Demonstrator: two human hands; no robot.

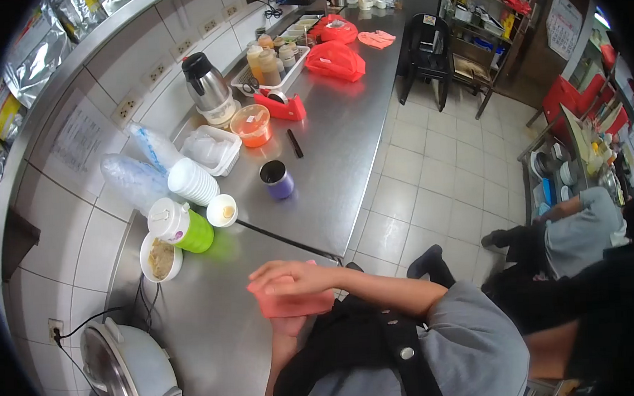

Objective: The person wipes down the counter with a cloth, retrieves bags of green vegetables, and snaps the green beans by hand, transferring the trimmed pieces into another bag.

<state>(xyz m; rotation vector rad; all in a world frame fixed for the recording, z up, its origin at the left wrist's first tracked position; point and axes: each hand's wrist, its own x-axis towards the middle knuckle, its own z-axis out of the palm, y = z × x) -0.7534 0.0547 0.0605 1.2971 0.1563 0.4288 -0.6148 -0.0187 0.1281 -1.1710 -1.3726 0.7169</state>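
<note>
A folded pink cloth [297, 304] is held above the steel counter's near edge, close to the person's apron. My left hand [289, 325] supports it from below; its wrist and palm edge show, while the cloth covers its fingers. Lying flat across the top of the cloth is my right hand [291, 277], fingers stretched out and pointing left. Ahead of both hands, a purple tumbler [277, 180] stands upright on the counter.
Left of my hands are a green-and-white jug [182, 226], stacked white cups [193, 181], a bowl of food [161, 258] and a rice cooker [129, 369]. Farther along the counter [328, 140] are red bags [335, 61] and bottles [271, 65]. Another person [584, 227] is at the right.
</note>
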